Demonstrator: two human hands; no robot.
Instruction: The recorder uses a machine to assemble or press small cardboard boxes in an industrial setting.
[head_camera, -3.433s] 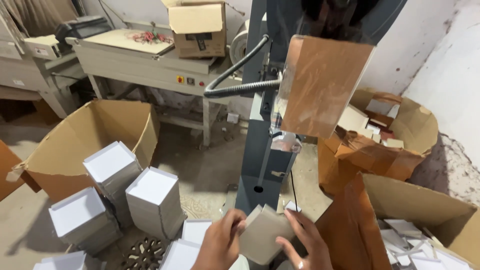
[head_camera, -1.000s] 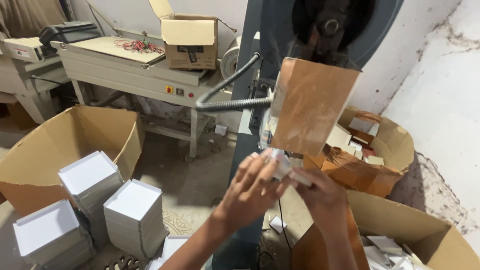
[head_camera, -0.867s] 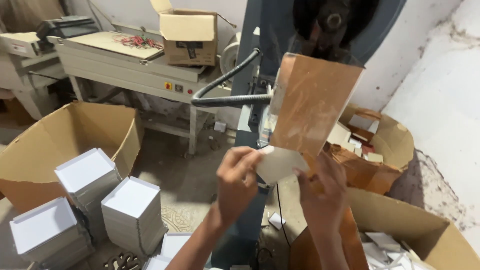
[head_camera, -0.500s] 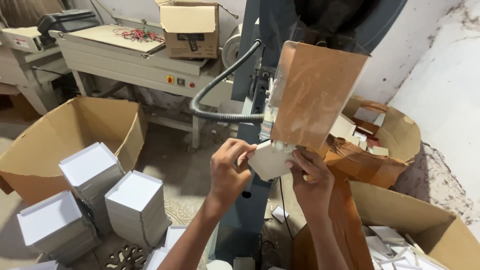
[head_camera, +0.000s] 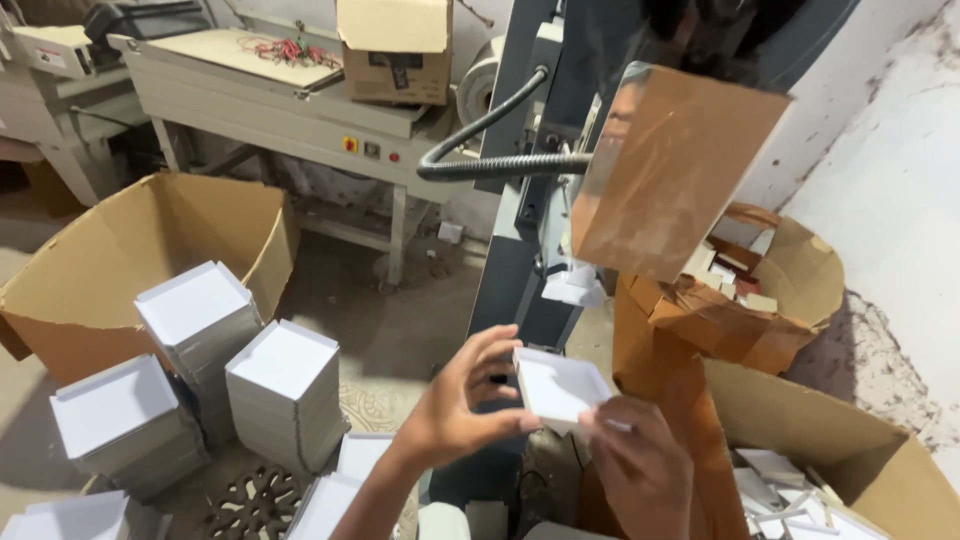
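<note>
A small white square cardboard tray (head_camera: 560, 385) is held between both hands, low in the middle of the view. My left hand (head_camera: 462, 400) grips its left edge with thumb and fingers. My right hand (head_camera: 640, 462) holds its right lower corner from below. Above them stands a blue-grey upright machine (head_camera: 530, 170) with a flexible metal hose (head_camera: 480, 150) and a tinted brown guard plate (head_camera: 675, 170). A scrap of white card (head_camera: 572, 285) sits at the machine's working point under the guard.
Stacks of white trays (head_camera: 285, 390) stand on the floor at left, beside a big open cardboard box (head_camera: 150, 240). Open boxes of card pieces (head_camera: 770, 290) stand at right, another at the lower right (head_camera: 850, 470). Behind are a beige machine table (head_camera: 290, 100) and a carton (head_camera: 395, 50).
The hands brought the white tray up to the machine under the guard, then lowered it away toward me; now it is held below the machine.
</note>
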